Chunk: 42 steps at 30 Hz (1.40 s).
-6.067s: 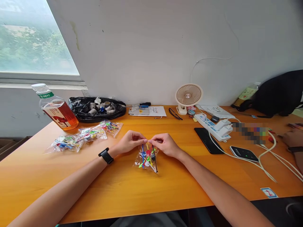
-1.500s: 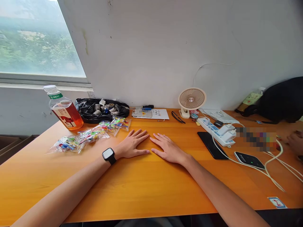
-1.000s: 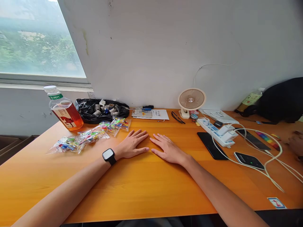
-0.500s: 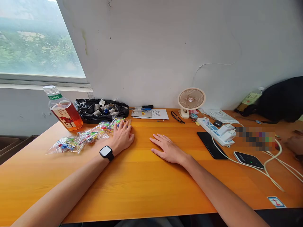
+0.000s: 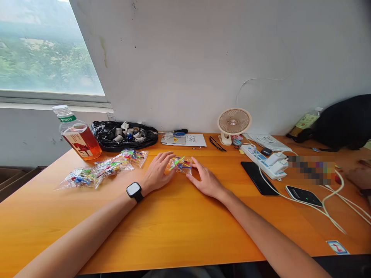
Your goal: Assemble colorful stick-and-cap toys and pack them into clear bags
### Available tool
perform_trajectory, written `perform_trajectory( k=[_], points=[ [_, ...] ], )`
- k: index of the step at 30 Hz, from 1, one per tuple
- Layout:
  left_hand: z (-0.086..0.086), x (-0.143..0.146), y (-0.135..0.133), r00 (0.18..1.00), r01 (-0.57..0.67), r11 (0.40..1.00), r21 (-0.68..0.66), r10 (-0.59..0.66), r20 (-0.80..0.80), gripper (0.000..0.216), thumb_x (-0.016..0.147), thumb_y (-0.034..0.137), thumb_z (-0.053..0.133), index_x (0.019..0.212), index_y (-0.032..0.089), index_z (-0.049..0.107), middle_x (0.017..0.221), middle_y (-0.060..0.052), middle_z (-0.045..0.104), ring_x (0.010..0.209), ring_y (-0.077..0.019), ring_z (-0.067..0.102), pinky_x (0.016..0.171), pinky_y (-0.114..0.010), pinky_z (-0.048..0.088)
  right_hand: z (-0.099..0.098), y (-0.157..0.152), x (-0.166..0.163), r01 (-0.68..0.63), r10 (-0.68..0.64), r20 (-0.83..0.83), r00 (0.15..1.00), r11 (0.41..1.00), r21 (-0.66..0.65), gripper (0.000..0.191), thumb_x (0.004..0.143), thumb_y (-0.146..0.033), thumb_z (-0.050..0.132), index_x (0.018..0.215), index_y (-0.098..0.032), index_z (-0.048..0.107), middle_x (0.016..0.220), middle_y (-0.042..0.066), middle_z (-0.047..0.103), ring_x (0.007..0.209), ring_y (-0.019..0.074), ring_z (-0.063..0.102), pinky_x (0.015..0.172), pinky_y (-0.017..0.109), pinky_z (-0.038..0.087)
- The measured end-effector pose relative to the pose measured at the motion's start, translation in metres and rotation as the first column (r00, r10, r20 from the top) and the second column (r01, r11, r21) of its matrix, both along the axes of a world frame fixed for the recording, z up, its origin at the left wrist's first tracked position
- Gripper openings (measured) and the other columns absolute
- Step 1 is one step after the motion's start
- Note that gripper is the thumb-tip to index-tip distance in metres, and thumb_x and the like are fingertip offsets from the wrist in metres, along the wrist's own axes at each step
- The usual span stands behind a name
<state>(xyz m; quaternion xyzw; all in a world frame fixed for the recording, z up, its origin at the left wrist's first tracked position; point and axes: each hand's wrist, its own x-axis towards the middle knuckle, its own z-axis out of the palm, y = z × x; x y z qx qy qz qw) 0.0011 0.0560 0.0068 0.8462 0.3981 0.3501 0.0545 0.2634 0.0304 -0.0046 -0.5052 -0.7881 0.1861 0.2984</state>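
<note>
A small clear plastic packet of colourful plastic pieces (image 5: 181,165) lies on the table between my two hands. My left hand (image 5: 158,172), wearing a black watch (image 5: 134,190), rests at the packet's left edge, fingers stretched and thumb apart. At its right edge is my right hand (image 5: 206,180), with index finger and thumb spread around the corner. Neither hand visibly clenches the packet. Left of my left hand, several similar packets (image 5: 113,165) lie in an overlapping row.
A bottle of amber drink (image 5: 82,141) and a black plastic bag (image 5: 101,135) of cardboard-like tubes stand at the left. Along the back are screwdrivers (image 5: 179,132), papers (image 5: 197,139) and a fan (image 5: 234,121). A power strip (image 5: 263,160), phone (image 5: 303,195) and cables lie right, near another person's hand (image 5: 362,177).
My left hand has moved right and slightly nearer, bringing one packet from the end of the row to the middle. My right hand has shifted slightly, and its fingers now meet the packet.
</note>
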Motion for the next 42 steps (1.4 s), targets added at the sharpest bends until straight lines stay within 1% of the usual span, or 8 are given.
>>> perform_trajectory(
  k=[5, 12, 20, 24, 30, 33, 39, 42],
  points=[
    [-0.011, -0.002, 0.008, 0.981, -0.173, 0.972, -0.157, 0.157, -0.111, 0.047, 0.107, 0.054, 0.047, 0.135, 0.019, 0.062, 0.132, -0.015, 0.071, 0.131, -0.0374, 0.057, 0.109, -0.054, 0.047, -0.004, 0.008, -0.009, -0.032, -0.088, -0.517, 0.852, 0.975, -0.219, 0.077, 0.093, -0.052, 0.07, 0.157, -0.025, 0.039, 0.133, 0.014, 0.07, 0.125, 0.0277, 0.068, 0.114, 0.049, 0.05],
    [-0.005, -0.003, 0.009, 0.958, 0.238, 0.909, -0.343, -0.161, 0.238, 0.038, 0.099, 0.04, 0.062, 0.132, 0.021, 0.064, 0.124, -0.011, 0.075, 0.109, -0.0259, 0.071, 0.096, -0.039, 0.057, 0.005, 0.001, -0.013, -0.15, -0.39, -0.764, 0.514, 0.836, -0.528, 0.066, 0.081, -0.039, 0.083, 0.138, -0.028, 0.052, 0.122, 0.008, 0.07, 0.113, 0.027, 0.074, 0.098, 0.045, 0.063],
    [-0.007, -0.003, 0.017, 0.803, 0.363, 0.738, -0.569, 0.062, 0.593, 0.047, 0.081, 0.038, 0.081, 0.12, 0.015, 0.066, 0.121, -0.013, 0.074, 0.092, -0.0214, 0.075, 0.088, -0.037, 0.061, 0.016, 0.0, -0.008, -0.188, -0.398, -0.672, 0.625, 0.758, -0.624, 0.063, 0.063, -0.03, 0.098, 0.119, -0.021, 0.07, 0.097, 0.004, 0.078, 0.066, 0.0142, 0.068, 0.055, 0.025, 0.051],
    [0.001, -0.007, 0.019, 0.793, 0.409, 0.594, -0.692, 0.144, 0.592, 0.05, 0.089, 0.051, 0.074, 0.122, 0.015, 0.066, 0.113, -0.011, 0.075, 0.081, -0.017, 0.07, 0.077, -0.031, 0.058, 0.02, -0.001, -0.008, -0.204, -0.26, -0.685, 0.68, 0.83, -0.518, 0.048, 0.059, -0.036, 0.1, 0.099, -0.019, 0.079, 0.097, 0.006, 0.081, 0.085, 0.021, 0.075, 0.076, 0.033, 0.06],
    [0.021, -0.006, 0.007, 0.89, 0.414, 0.535, -0.736, -0.066, 0.452, 0.056, 0.095, 0.071, 0.061, 0.09, 0.016, 0.069, 0.068, 0.001, 0.055, 0.056, -0.0096, 0.043, 0.048, -0.022, 0.03, 0.018, -0.001, -0.011, -0.191, -0.185, -0.721, 0.668, 0.893, -0.407, 0.044, 0.062, -0.039, 0.098, 0.097, -0.02, 0.08, 0.104, 0.007, 0.081, 0.097, 0.0225, 0.075, 0.096, 0.04, 0.059],
    [0.017, -0.002, 0.006, 0.888, 0.399, 0.57, -0.719, -0.043, 0.458, 0.059, 0.092, 0.075, 0.06, 0.085, 0.016, 0.064, 0.063, 0.003, 0.048, 0.053, -0.0092, 0.037, 0.047, -0.022, 0.026, 0.016, 0.002, -0.006, -0.182, -0.235, -0.708, 0.666, 0.869, -0.46, 0.049, 0.058, -0.035, 0.1, 0.099, -0.019, 0.079, 0.105, 0.008, 0.081, 0.095, 0.0224, 0.075, 0.089, 0.039, 0.061],
    [0.013, 0.003, 0.01, 0.926, 0.131, 0.836, -0.533, 0.089, 0.368, 0.058, 0.095, 0.074, 0.054, 0.074, 0.019, 0.055, 0.062, 0.003, 0.049, 0.054, -0.0115, 0.042, 0.049, -0.023, 0.029, 0.016, 0.005, 0.002, -0.09, -0.266, -0.583, 0.768, 0.855, -0.51, 0.049, 0.06, -0.041, 0.099, 0.1, -0.021, 0.076, 0.086, 0.002, 0.076, 0.059, 0.0139, 0.061, 0.048, 0.025, 0.048],
    [0.031, 0.001, 0.01, 0.955, 0.055, 0.851, -0.522, 0.108, 0.276, 0.058, 0.092, 0.072, 0.061, 0.072, 0.018, 0.06, 0.061, 0.0, 0.057, 0.054, -0.0118, 0.046, 0.05, -0.023, 0.029, 0.016, 0.005, -0.001, -0.117, -0.183, -0.561, 0.807, 0.882, -0.456, 0.046, 0.067, -0.051, 0.095, 0.096, -0.02, 0.077, 0.073, -0.001, 0.069, 0.057, 0.0126, 0.055, 0.05, 0.025, 0.044]
  ],
)
